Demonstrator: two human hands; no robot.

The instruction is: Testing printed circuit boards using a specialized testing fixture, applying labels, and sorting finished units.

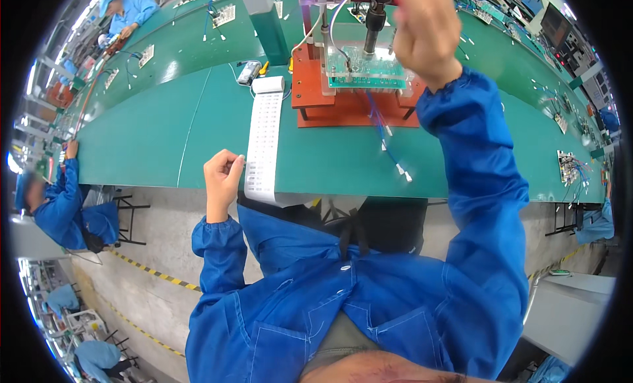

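My right hand [428, 40] is raised at the top, closed in a fist beside the black plunger [375, 24] of a test fixture. A sliver of red shows at its fingers, seemingly the fixture's handle, mostly covered by the hand. Below the plunger, a clear plate lies over a green circuit board [369, 80] on the orange-red fixture base [313, 93]. Blue and white wires with white connectors [399, 169] hang from it onto the table. My left hand [223, 178] is pinched closed at the left edge of a white label strip [264, 139]; whatever its fingertips hold is too small to tell.
The strip unrolls from a roll [268, 85] and hangs over the front edge of the green table [138, 132]. Behind the roll lies a small grey device [248, 73], near a green post [267, 33]. Wired boards [570, 169] lie farther right. Co-workers sit at left [62, 198].
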